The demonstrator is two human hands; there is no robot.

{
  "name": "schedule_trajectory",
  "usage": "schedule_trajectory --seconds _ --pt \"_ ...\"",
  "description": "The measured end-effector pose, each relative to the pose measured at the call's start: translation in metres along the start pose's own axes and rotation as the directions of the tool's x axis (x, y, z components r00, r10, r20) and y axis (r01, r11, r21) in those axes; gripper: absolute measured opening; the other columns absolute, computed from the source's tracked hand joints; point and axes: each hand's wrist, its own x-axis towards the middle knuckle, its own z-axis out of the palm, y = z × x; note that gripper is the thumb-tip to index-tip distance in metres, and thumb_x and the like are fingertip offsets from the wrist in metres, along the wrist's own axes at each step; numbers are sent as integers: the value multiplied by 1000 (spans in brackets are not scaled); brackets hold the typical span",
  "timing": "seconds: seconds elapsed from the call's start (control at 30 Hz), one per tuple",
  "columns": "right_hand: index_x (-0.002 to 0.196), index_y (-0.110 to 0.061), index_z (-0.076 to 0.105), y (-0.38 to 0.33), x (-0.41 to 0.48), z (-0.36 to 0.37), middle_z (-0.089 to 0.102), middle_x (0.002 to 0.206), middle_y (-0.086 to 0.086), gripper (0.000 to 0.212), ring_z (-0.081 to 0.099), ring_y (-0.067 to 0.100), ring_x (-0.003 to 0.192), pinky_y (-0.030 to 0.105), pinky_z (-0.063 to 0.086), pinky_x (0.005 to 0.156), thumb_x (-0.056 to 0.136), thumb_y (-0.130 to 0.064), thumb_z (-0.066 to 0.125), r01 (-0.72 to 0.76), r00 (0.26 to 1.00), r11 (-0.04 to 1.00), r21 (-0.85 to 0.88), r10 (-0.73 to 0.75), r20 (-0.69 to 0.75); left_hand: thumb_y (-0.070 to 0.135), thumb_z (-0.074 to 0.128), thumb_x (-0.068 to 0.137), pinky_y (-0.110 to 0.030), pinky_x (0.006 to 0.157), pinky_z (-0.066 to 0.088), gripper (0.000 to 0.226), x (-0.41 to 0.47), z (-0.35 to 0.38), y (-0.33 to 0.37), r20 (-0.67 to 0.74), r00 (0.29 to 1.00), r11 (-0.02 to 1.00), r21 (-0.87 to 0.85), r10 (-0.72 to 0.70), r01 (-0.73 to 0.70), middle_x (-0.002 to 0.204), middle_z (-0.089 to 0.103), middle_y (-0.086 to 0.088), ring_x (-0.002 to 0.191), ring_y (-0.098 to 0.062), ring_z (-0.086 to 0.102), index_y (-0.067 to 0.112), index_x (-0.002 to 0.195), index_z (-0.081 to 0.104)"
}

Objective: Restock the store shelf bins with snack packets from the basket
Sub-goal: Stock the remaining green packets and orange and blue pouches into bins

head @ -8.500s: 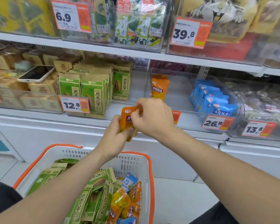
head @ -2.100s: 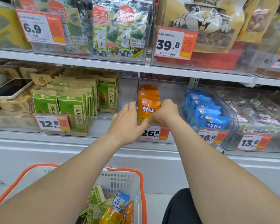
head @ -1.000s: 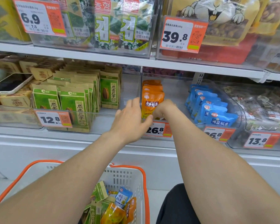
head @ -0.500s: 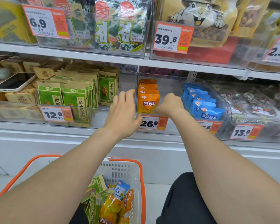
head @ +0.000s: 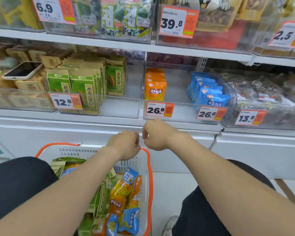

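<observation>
Both hands have left the clear bin: left hand and right hand (loosely curled, holding nothing) hover above the basket. Orange packets stand shelved; more snack packets await.

A phone lies face up on tan boxes at the far left — orange price tags hang along the shelf fronts
</observation>
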Motion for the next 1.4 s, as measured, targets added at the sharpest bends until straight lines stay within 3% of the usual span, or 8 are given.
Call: schedule_trajectory --seconds 0.1,0.23,0.37,0.57,0.83,1.0,1.23,1.4 --pt "118 -13 66 -5 -16 33 62 111 7 28 63 29 98 38 57 79 91 -14 59 83 980 986 -142 -54 194 29 53 98 -37 84 55 21 -4 36 -7 182 983 997 81 -27 13 114 67 -4 103 -30 67 23 112 66" --pt "111 -13 59 -5 -30 81 54 95 2 17 55 20 74 31 39 56 96 -6 56 205 932 922 -328 -82 352 17 50 97 -44 91 57 22 -8 81 -24 352 935 989 150 -45 -9 115 68 -4 102 -27 66 19 111 68" --pt "135 -16 56 -6 -37 121 52 124 11 41 61 27 95 37 44 68 96 -9 63 294 889 864 -408 -90 450 13 51 101 -39 94 54 31 -9 106 -30 446 895 981 185 -28 -61 128 64 -6 113 -27 64 18 129 63" --pt "140 -18 53 -7 -27 138 49 132 13 47 54 31 116 40 46 81 95 -14 69 375 886 826 -420 -187 424 5 53 97 -36 77 49 44 -10 139 -31 553 833 915 342 -13 -213 133 61 -6 117 -27 63 18 139 55" --pt "132 -19 56 -15 -2 130 47 90 3 38 53 25 90 37 44 69 96 -13 64 390 861 834 -390 -180 477 5 55 99 -44 96 50 54 -13 166 -43 569 822 893 360 20 -270 153 42 -11 133 -37 51 14 151 43" --pt "133 -18 55 -18 6 126 40 82 1 38 50 19 76 35 45 67 96 -13 65 397 848 830 -391 -168 503 25 64 99 -42 98 45 23 -10 167 -48 588 807 862 380 55 -335 136 58 -7 124 -33 51 20 121 62" --pt "124 -15 57 -22 3 108 54 100 3 27 51 15 72 29 44 58 98 -8 61 335 849 874 -352 -118 515 16 71 93 -36 88 52 18 -9 149 -53 496 868 999 -39 37 -20 113 63 -4 103 -24 61 17 107 59" --pt "133 -10 57 -15 4 79 58 121 10 36 50 22 85 31 43 71 97 -2 59 164 940 950 -267 -68 333 23 66 101 -34 103 45 54 -6 115 -46 264 964 879 -454 -25 147 142 56 -3 132 -27 55 23 151 44"
